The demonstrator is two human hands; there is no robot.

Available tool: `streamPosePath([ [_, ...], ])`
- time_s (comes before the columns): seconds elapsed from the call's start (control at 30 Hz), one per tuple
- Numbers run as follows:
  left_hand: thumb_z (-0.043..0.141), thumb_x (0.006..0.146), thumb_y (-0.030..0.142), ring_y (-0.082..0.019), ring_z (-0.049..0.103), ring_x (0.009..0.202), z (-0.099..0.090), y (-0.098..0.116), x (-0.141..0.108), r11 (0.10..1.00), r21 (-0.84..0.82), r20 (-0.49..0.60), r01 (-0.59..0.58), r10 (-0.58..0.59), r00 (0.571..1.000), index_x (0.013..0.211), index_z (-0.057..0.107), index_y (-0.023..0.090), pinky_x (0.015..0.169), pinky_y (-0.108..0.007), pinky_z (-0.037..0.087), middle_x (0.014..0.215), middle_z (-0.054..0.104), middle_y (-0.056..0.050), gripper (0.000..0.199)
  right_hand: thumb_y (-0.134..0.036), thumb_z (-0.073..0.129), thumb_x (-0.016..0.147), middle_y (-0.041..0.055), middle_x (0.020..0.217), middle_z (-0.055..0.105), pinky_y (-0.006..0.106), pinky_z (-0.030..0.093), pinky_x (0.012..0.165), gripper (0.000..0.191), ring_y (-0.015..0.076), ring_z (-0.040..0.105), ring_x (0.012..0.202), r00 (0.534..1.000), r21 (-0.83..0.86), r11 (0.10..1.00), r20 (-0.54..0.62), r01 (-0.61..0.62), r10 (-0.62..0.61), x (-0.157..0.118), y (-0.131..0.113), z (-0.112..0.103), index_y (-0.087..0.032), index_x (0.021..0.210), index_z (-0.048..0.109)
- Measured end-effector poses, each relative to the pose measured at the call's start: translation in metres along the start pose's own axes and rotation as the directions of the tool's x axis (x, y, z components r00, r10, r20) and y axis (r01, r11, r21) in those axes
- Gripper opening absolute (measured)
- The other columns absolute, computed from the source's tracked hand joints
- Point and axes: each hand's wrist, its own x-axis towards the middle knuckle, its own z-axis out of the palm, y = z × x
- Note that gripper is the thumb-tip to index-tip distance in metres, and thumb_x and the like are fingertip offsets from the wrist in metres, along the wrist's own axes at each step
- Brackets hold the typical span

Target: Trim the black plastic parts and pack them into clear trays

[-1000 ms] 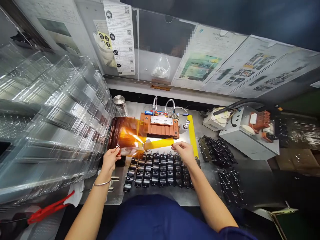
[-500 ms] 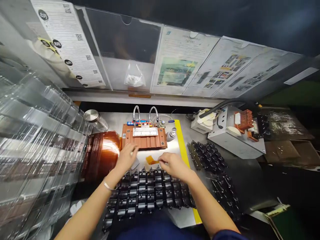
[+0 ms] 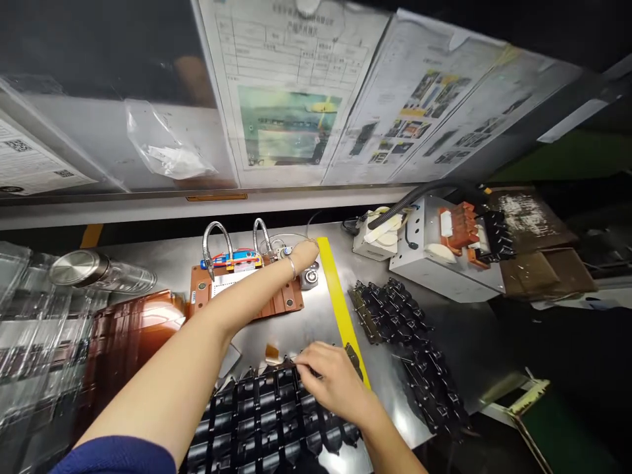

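My left hand (image 3: pixel 305 255) reaches across the brown fixture (image 3: pixel 292 297) to its back right corner. It looks closed around the blue-handled lever, which it covers; its fingers are mostly hidden. On the fixture lies a white strip (image 3: pixel 223 283) with rows of dots, partly behind my left forearm. My right hand (image 3: pixel 332 378) is low, in front of the fixture, thumb and forefinger pinched at the edge of a small amber film piece (image 3: pixel 272 352). Just below it sit rows of black moulded holders (image 3: pixel 266 408).
Two bendable metal hoses (image 3: pixel 216 227) arch behind the fixture. Left stand a glass jar (image 3: pixel 123 273), amber sheets (image 3: pixel 143 322) and clear plastic trays (image 3: pixel 29 316). Yellow tape (image 3: pixel 338 296) runs along the right, beside more black parts (image 3: pixel 390 309) and a grey metal box (image 3: pixel 444 280).
My left hand has moved from the fixture's front to its back right corner. My right hand, still pinching the amber film, is closer to the black holders. The view has shifted right.
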Motion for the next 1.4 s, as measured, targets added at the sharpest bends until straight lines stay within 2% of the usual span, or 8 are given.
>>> streamPosePath([
  [0.43, 0.059, 0.089, 0.033, -0.022, 0.061, 0.102, -0.001, -0.015, -0.016, 0.973, -0.211, 0.048, -0.099, 0.111, 0.993, 0.119, 0.057, 0.014, 0.086, -0.043, 0.053, 0.12, 0.059, -0.011, 0.036, -0.015, 0.051, 0.088, 0.0045, 0.079, 0.071, 0.027, 0.051, 0.065, 0.017, 0.0164, 0.064, 0.07, 0.982, -0.053, 0.988, 0.134, 0.144, -0.136, 0.018, -0.017, 0.01, -0.018, 0.09, 0.067],
  [0.67, 0.058, 0.09, 0.031, -0.02, 0.062, 0.1, -0.008, -0.006, -0.073, 0.736, -0.677, -0.034, 0.006, -0.039, 0.999, 0.111, 0.061, 0.016, 0.086, -0.041, 0.053, 0.116, 0.062, -0.008, 0.026, -0.013, 0.052, 0.085, 0.0022, 0.077, 0.072, 0.026, 0.051, 0.068, 0.02, 0.0148, 0.065, 0.07, 0.983, 0.139, 0.984, 0.131, 0.108, -0.127, 0.025, -0.022, 0.004, -0.021, 0.087, 0.07],
  [0.77, 0.066, 0.081, 0.039, -0.018, 0.065, 0.081, -0.011, -0.02, -0.128, 0.516, -0.85, 0.035, 0.103, -0.14, 0.989, 0.087, 0.069, 0.018, 0.075, -0.032, 0.055, 0.093, 0.071, -0.008, 0.022, -0.017, 0.057, 0.08, 0.0022, 0.074, 0.072, 0.027, 0.052, 0.065, 0.015, 0.0148, 0.065, 0.067, 0.993, 0.368, 0.924, -0.015, -0.105, 0.119, 0.039, -0.007, 0.01, -0.021, 0.078, 0.072],
  [0.83, 0.068, 0.074, 0.051, -0.019, 0.065, 0.062, -0.009, -0.039, -0.174, 0.339, -0.917, 0.16, 0.212, -0.173, 0.972, 0.072, 0.07, 0.018, 0.058, -0.031, 0.055, 0.07, 0.071, -0.009, 0.033, -0.024, 0.065, 0.072, 0.0019, 0.066, 0.07, 0.027, 0.052, 0.061, 0.008, 0.0146, 0.063, 0.061, 0.891, 0.59, 0.749, -0.103, -0.303, 0.442, 0.054, 0.012, 0.023, -0.019, 0.072, 0.07],
  [0.9, 0.06, 0.073, 0.065, -0.023, 0.066, 0.056, -0.003, -0.061, -0.219, 0.157, -0.936, 0.279, 0.314, -0.212, 0.937, 0.072, 0.07, 0.016, 0.049, -0.034, 0.054, 0.066, 0.071, -0.013, 0.05, -0.032, 0.069, 0.064, 0.0007, 0.059, 0.067, 0.027, 0.053, 0.056, 0.015, 0.0141, 0.061, 0.055, 0.74, 0.745, 0.546, -0.107, -0.383, 0.664, 0.071, 0.034, 0.041, -0.018, 0.071, 0.068],
  [0.97, 0.054, 0.073, 0.072, -0.027, 0.069, 0.064, 0.006, -0.079, -0.255, -0.018, -0.936, 0.342, 0.352, -0.286, 0.895, 0.076, 0.068, 0.015, 0.052, -0.038, 0.056, 0.077, 0.073, -0.018, 0.059, -0.039, 0.07, 0.06, 0.0002, 0.058, 0.066, 0.026, 0.053, 0.052, 0.024, 0.0134, 0.06, 0.052, 0.662, 0.801, 0.452, -0.094, -0.393, 0.743, 0.086, 0.053, 0.062, -0.018, 0.072, 0.065],
  [1.17, 0.071, 0.074, 0.045, -0.014, 0.067, 0.061, 0.038, -0.099, -0.28, -0.317, -0.909, 0.412, 0.269, -0.596, 0.689, 0.081, 0.062, 0.015, 0.053, -0.026, 0.055, 0.08, 0.071, -0.008, 0.032, -0.04, 0.071, 0.054, 0.001, 0.06, 0.067, 0.023, 0.051, 0.044, 0.028, 0.0108, 0.058, 0.047, 0.575, 0.832, 0.325, -0.009, -0.45, 0.818, 0.11, 0.077, 0.103, -0.018, 0.069, 0.061],
  [1.4, 0.059, 0.09, 0.029, -0.007, 0.054, 0.054, 0.057, -0.108, -0.257, -0.333, -0.892, 0.447, 0.305, -0.746, 0.494, 0.089, 0.061, 0.012, 0.048, -0.02, 0.047, 0.073, 0.061, 0.002, 0.017, -0.032, 0.07, 0.054, -0.0022, 0.048, 0.061, 0.018, 0.045, 0.038, 0.021, 0.0078, 0.052, 0.039, 0.547, 0.783, 0.299, 0.062, -0.546, 0.835, 0.124, 0.082, 0.098, -0.018, 0.059, 0.056],
])
